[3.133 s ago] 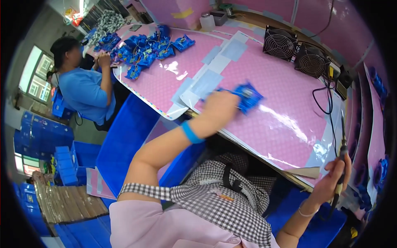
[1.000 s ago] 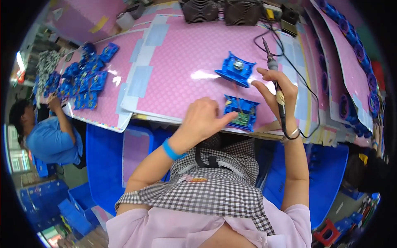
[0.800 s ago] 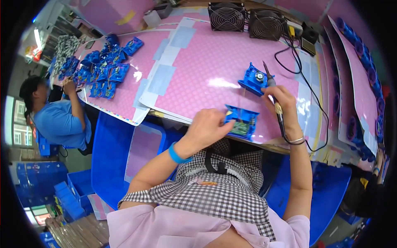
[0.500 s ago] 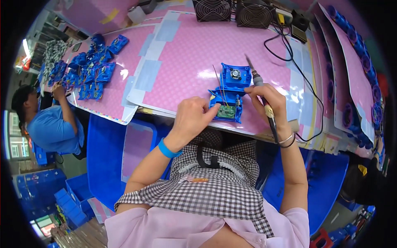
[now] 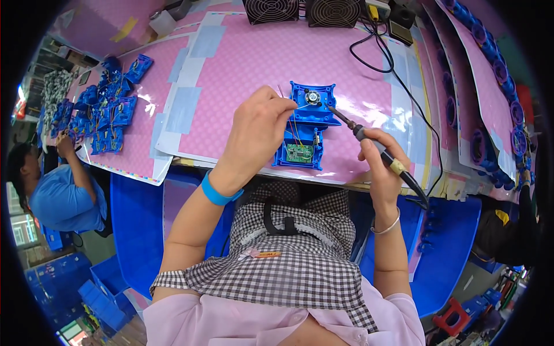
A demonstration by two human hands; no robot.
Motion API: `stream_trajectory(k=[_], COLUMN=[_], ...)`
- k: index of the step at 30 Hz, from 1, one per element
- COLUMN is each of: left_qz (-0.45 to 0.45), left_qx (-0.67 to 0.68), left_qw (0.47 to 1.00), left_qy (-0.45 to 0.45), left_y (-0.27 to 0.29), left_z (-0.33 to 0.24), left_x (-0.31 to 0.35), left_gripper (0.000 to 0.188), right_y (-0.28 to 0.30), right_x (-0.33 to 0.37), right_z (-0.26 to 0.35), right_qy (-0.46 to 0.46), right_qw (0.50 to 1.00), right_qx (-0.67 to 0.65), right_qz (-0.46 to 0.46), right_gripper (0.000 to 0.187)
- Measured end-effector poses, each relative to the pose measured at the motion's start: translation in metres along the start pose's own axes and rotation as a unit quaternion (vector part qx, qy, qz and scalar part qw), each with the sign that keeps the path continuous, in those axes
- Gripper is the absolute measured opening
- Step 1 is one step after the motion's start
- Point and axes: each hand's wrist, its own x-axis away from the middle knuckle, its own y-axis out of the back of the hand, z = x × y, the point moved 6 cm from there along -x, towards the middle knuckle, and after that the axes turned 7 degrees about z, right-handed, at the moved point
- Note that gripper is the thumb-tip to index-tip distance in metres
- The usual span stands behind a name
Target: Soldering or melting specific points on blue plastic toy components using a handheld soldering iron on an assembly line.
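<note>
An opened blue plastic housing [image 5: 318,119] lies on the pink work surface in front of me. Its far half carries a small round speaker [image 5: 313,97]; the near half holds a green circuit board [image 5: 300,153] with thin wires rising from it. The fingertips of my left hand [image 5: 258,128] are pinched at the left of the speaker, on a thin wire [image 5: 302,106] whose pale end reaches toward it. My right hand [image 5: 383,164] is closed round a soldering iron [image 5: 359,132], its tip pointing at the right side of the speaker, close to it.
Several wired blue housings [image 5: 115,112] are heaped at the left, where a person in blue [image 5: 68,193] works. Two black fans [image 5: 333,11] stand at the back. A black cable [image 5: 412,98] curves down the right side, beside racks of blue rings [image 5: 501,72].
My left hand has moved from beside the circuit board up to the speaker and now pinches a wire. The iron's tip has swung down toward the speaker, and my right hand has lowered.
</note>
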Motion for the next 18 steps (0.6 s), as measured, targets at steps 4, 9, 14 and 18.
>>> stream_trajectory(k=[4,9,14,18], left_qz=[0.001,0.032,0.029,0.03], left_qx=[0.009,-0.017,-0.015,-0.017], left_qw=[1.0,0.999,0.999,0.999], left_qy=[0.014,0.02,0.021,0.017], left_y=[-0.002,-0.008,-0.012,-0.012], left_z=[0.003,0.007,0.009,0.008], left_x=[-0.005,-0.01,-0.015,-0.016], left_gripper=[0.01,0.01,0.011,0.011], right_y=[-0.006,-0.01,-0.009,-0.009], right_x=[-0.005,-0.01,-0.012,-0.012], right_z=[-0.001,-0.003,-0.007,-0.009], right_qy=[0.013,0.026,0.017,0.005], right_qw=[0.999,0.999,0.999,1.0], right_qx=[0.03,0.039,0.037,0.021], right_qz=[0.011,0.016,0.018,0.018], right_gripper=[0.019,0.019,0.019,0.019])
